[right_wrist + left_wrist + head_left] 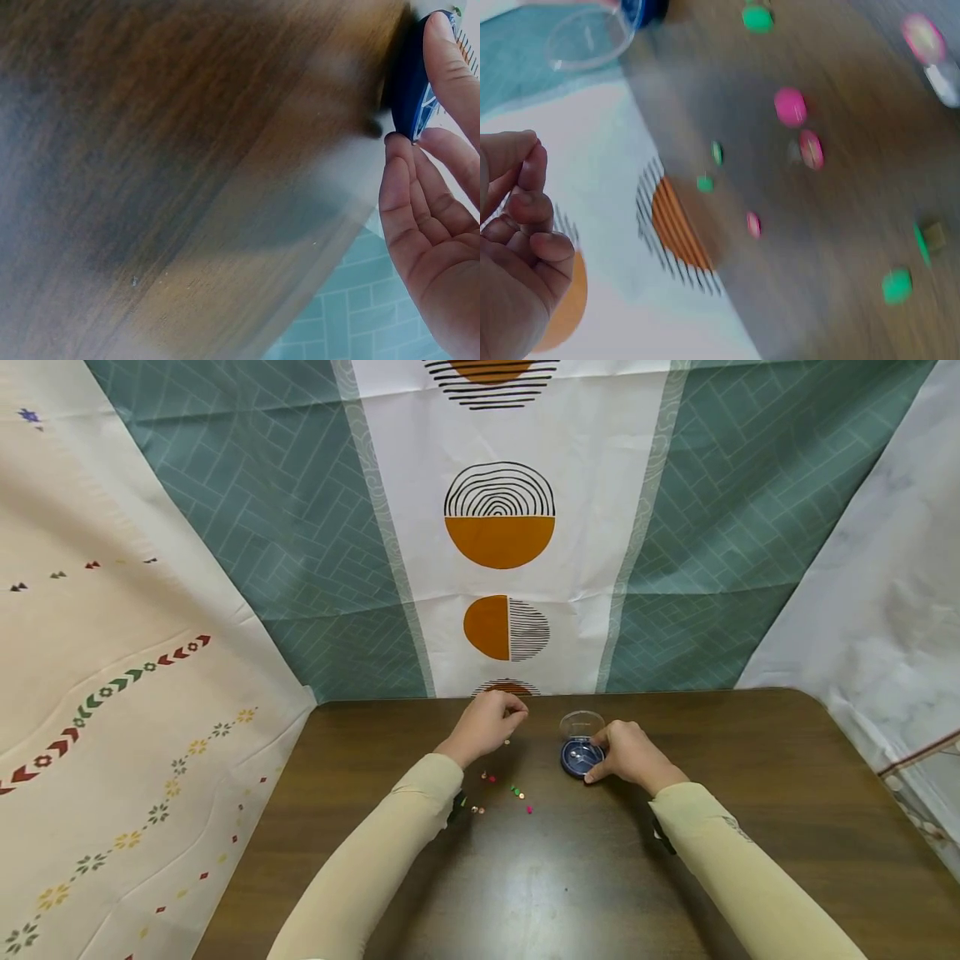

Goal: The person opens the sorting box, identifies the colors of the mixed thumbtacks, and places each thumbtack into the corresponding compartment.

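Note:
My right hand (pixel 633 756) grips the rim of a round dark blue compact case (pixel 576 769) between thumb and fingers. The case's clear lid (pixel 581 722) is raised at the back, and its inside looks divided, with a small bright bit in it. In the right wrist view, the case (pixel 409 86) shows edge-on. To its left, my left hand (pixel 487 723) hovers above the table, thumb and forefinger tips together; nothing shows between them. Small thumbtack-like pieces lie scattered nearby, including a pink one (pixel 790 106) and a green one (pixel 897 286).
The brown wooden table (pixel 637 877) has its far edge close behind the case. A patterned cloth (pixel 502 635) hangs beyond that edge. More patterned fabric (pixel 150 760) is at the left, and white cloth (pixel 892 635) at the right.

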The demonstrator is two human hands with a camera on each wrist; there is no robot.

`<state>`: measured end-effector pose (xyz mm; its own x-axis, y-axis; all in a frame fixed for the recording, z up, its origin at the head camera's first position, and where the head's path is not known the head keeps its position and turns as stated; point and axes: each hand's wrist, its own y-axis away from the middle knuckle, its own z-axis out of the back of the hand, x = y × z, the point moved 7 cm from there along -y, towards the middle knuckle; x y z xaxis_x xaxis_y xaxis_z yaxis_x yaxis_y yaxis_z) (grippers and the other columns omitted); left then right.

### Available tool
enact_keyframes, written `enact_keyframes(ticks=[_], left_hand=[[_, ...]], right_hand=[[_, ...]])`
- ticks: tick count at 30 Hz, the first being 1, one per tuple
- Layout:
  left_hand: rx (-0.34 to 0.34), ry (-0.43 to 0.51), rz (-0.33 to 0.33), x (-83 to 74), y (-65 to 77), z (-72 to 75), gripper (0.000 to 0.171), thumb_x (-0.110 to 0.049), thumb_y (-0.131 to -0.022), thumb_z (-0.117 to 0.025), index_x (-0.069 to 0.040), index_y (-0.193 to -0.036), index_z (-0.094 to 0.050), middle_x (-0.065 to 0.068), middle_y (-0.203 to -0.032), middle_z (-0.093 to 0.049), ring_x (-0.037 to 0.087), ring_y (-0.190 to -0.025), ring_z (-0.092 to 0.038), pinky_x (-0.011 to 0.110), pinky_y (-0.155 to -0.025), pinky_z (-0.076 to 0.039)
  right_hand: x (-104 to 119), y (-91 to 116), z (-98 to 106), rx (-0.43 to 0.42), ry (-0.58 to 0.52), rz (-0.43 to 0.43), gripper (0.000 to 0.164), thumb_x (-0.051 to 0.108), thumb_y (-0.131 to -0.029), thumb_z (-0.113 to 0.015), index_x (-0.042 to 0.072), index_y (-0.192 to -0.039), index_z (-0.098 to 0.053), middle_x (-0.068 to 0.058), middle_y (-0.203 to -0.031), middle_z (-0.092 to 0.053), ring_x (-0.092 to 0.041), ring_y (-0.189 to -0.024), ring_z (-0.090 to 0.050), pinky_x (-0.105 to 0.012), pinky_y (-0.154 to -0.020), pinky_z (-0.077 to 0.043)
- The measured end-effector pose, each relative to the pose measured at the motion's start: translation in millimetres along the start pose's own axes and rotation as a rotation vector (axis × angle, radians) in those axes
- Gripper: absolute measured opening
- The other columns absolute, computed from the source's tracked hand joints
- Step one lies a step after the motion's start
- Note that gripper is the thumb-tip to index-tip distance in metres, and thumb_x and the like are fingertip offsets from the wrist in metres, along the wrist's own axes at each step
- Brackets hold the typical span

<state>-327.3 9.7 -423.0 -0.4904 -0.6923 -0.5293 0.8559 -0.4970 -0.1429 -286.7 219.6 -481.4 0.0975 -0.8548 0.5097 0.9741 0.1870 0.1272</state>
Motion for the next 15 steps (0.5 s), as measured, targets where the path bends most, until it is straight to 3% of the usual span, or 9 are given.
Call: enact_keyframes(ticks=[7, 15], left_hand=[[0.025, -0.055, 0.061, 26.3, 31.3, 18.8, 0.016, -0.026, -0.091, -0.060, -0.018, -0.093, -0.073, -0.009, -0.087, -0.068, 0.005, -0.071, -0.057, 0.022, -0.064, -0.048], [0.156, -0.054, 0.101, 44.0, 69.7, 4.0, 0.014, -0.021, -0.088, -0.063, -0.015, -0.090, -0.075, -0.009, -0.086, -0.071, 0.004, -0.068, -0.059, 0.022, -0.063, -0.048]], right_hand=[[-0.9, -0.7, -1.7, 0.014, 0.003, -0.002, 0.072, 0.039, -0.051, -0.090, 0.001, -0.108, -0.069, -0.015, -0.108, -0.069, -0.025, -0.096, -0.062, -0.043, -0.084, -0.051], [-0.2, -0.2, -2.8, 0.040, -0.016, -0.030, 0.072, 0.038, -0.053, -0.089, 0.001, -0.111, -0.068, -0.017, -0.112, -0.067, -0.026, -0.097, -0.062, -0.045, -0.086, -0.051]])
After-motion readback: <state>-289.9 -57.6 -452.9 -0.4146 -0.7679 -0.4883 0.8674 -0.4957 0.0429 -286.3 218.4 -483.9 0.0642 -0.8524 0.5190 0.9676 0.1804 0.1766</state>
